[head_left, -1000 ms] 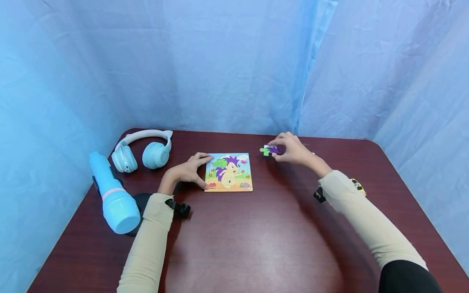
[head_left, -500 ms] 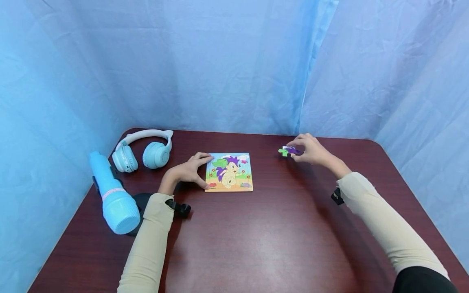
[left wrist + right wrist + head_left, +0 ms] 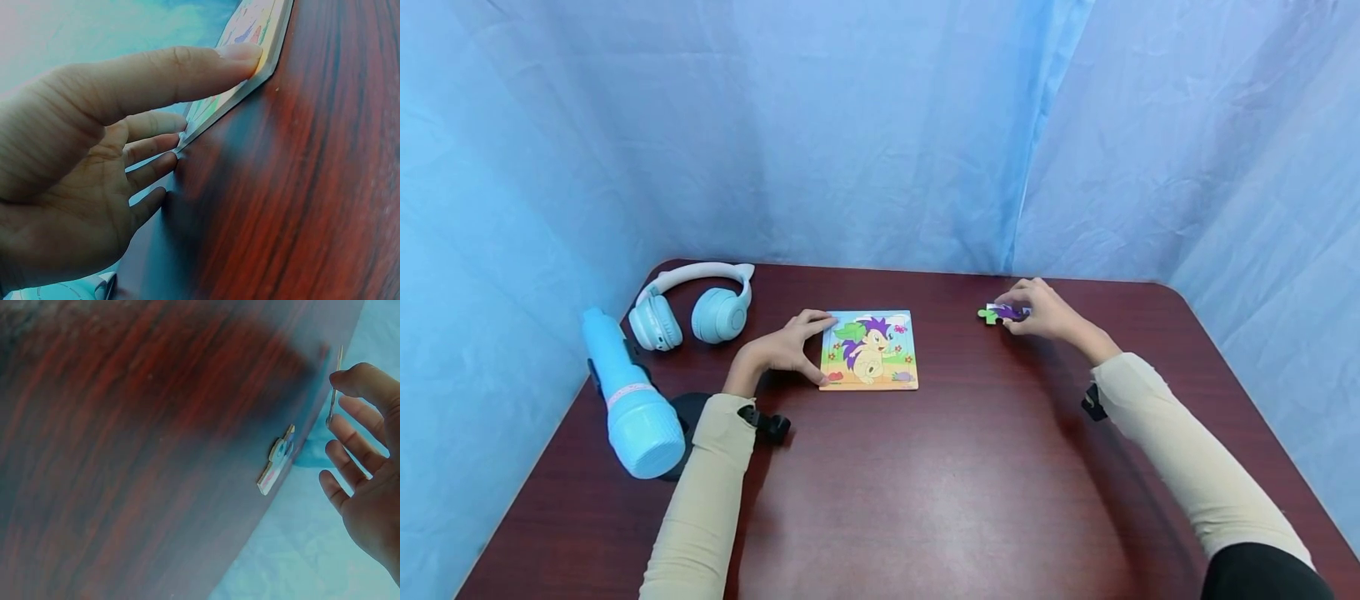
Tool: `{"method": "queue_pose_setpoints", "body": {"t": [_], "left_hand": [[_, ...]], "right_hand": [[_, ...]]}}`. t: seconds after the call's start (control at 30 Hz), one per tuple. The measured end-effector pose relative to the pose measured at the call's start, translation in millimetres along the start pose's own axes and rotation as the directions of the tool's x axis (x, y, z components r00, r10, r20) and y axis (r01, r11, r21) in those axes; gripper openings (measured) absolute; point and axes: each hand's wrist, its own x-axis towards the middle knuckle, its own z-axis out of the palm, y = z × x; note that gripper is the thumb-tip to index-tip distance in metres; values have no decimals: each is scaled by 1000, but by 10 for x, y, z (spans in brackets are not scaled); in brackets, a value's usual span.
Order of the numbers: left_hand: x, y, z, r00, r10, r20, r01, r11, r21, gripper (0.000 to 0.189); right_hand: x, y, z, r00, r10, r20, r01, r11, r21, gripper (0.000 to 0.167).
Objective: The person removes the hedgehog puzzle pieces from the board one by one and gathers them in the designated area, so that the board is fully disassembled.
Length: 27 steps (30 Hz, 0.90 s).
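Note:
A square jigsaw puzzle (image 3: 868,350) with a purple-haired hedgehog picture lies flat on the table. My left hand (image 3: 784,346) is at its left edge. In the left wrist view the thumb (image 3: 240,56) rests straight on the puzzle's near corner, and the fingers touch the far part of the same edge. My right hand (image 3: 1047,315) pinches a green, purple and white puzzle piece (image 3: 990,315) between thumb and fingers. In the right wrist view the piece (image 3: 335,387) shows edge-on. Another puzzle piece (image 3: 275,462) lies on the table beneath that hand.
Light blue cat-ear headphones (image 3: 718,315) lie at the back left. A blue microphone-shaped object (image 3: 636,400) stands in front of them, beside a black round item (image 3: 688,408). Blue curtains (image 3: 865,133) hang behind the dark red table (image 3: 925,500).
My right hand has moved rightward with the puzzle piece and lowered slightly. The yellow-black item by the right sleeve has gone out of sight behind it. The left hand has stayed put.

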Motion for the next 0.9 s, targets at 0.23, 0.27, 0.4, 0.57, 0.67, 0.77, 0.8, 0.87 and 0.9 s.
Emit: {"method": "queue_pose_setpoints", "body": {"t": [0.23,0.27,0.4,0.57,0.67,0.77,0.8,0.87,0.9], "left_hand": [[3,3,8,1000,2,2,-2,1000,-5,109],[4,3,10,1000,4,3,-4,1000,-6,109],[7,10,16,1000,9,4,-9,1000,-8,109],[-2,24,12,1000,0,4,0,1000,-9,109],[-8,32,12,1000,-7,5,7,1000,-7,109],[-13,37,15,1000,-5,4,5,1000,-5,109],[-13,38,16,1000,-3,4,3,1000,-5,109],[-14,38,17,1000,1,4,-1,1000,-3,109],[-13,37,18,1000,3,4,-3,1000,-3,109]], "right_hand": [[33,42,41,1000,-6,5,6,1000,14,39],[34,54,44,1000,-5,10,5,1000,15,39],[38,103,46,1000,-2,19,1,1000,23,40],[44,144,43,1000,-1,15,0,999,40,39],[42,158,38,1000,3,20,-4,999,50,39],[37,166,36,1000,4,26,-5,999,50,38],[35,169,36,1000,5,29,-7,999,49,38],[32,174,41,999,9,31,-11,999,48,38],[30,175,41,999,8,32,-9,999,47,38]]}}
